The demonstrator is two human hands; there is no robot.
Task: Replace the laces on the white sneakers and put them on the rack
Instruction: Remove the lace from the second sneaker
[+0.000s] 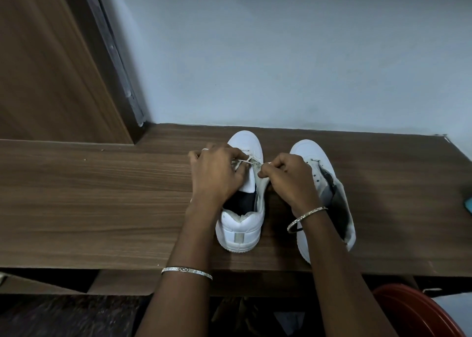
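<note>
Head view, single entry.

- Item 1: near sneaker (241, 224), white, heel toward me, standing on the wooden top (102, 196). A greyish lace (242, 160) crosses only its toe-end eyelets.
- Item 2: far sneaker (310, 152), just to the right, also upright. The eyelets that show look empty.
- Left hand (217, 173): fingers curled over the lace on the shoe's left side.
- Right hand (288, 180): thumb and forefinger pinch the lace at the right eyelet row.
- Step, as I judge it: lacing work at the lowest eyelets of item 1 — whether the old lace is coming out or a fresh one going in, I cannot tell. The next move calls for feeding the tip cleanly through one small hole while the other side is held taut.
- Surroundings: a red basin (413, 311) low at right and a teal object (468, 205) at the frame edge, both well apart from the shoes.
- Obstruction: the hands themselves hide the eyelets — little else intrudes.
</note>
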